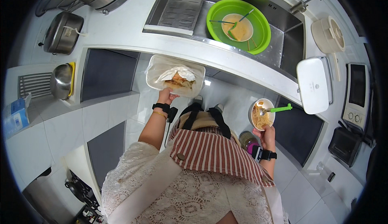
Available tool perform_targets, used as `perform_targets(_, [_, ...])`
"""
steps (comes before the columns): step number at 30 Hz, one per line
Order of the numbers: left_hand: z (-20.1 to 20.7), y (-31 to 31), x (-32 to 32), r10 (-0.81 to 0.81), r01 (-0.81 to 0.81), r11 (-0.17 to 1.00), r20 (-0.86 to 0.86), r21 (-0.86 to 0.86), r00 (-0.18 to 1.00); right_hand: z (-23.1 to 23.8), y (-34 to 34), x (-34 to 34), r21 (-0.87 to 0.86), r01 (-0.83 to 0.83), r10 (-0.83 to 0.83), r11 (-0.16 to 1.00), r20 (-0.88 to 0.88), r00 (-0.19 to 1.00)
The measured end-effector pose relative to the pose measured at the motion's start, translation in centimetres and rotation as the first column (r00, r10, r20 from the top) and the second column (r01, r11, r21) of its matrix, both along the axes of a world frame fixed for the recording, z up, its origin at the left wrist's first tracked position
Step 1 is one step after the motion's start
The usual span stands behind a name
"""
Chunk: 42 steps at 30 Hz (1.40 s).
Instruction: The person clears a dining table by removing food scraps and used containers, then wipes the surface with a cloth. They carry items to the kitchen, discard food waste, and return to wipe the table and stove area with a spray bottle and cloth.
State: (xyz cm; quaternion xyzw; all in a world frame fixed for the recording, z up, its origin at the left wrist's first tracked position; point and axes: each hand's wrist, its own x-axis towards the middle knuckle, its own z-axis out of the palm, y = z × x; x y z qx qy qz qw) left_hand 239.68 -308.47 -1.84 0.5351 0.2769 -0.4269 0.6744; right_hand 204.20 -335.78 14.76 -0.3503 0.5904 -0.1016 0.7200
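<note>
My left hand (166, 96) grips the near rim of a translucent plastic bin (152, 75), held in front of the counter. Inside the bin lie crumpled white tissue (178, 71) and brownish food scraps (178, 82). On the right, my right hand (265, 135) has its fingers around the near side of a white bowl (251, 110). Noodles (260, 119) lie in this bowl, along with a metal utensil that has a green handle (281, 108). Bowl and bin are well apart, both below counter height.
In the steel sink (294, 42), a green basin (264, 26) holds a bowl (244, 18) with orange liquid and utensils. A draining tray (184, 5) and faucet (300, 6) flank it. At the right stand a white lid (315, 85), a beige pot (326, 33) and a microwave (355, 96).
</note>
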Motion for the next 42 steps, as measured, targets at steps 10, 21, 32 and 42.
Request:
perform_targets(10, [-1.3, 0.2, -0.4, 0.008, -0.001, 0.990, -0.048, 0.141, 0.999, -0.6, 0.3, -0.3, 0.031, 0.013, -0.012, 0.999, -0.012, 1.000])
perform_targets(21, [-1.5, 1.5, -0.8, -0.030, 0.033, 0.999, -0.127, 0.025, 0.992, 0.0, 0.0, 1.8, -0.024, -0.097, 0.098, 0.995, 0.048, 0.994])
perform_targets(32, [15.4, 1.5, -4.3, -0.726, 0.717, 0.687, 0.171, 0.121, 0.667, 3.9, -0.7, 9.3, -0.140, -0.596, 0.609, 0.791, 0.083, 0.789])
perform_targets(42, [17.8, -1.9, -9.2, -0.264, 0.329, 0.831, 0.203, -0.449, 0.943, 2.1, 2.8, 18.9, -0.098, -0.934, 0.909, 0.342, 0.287, 0.303])
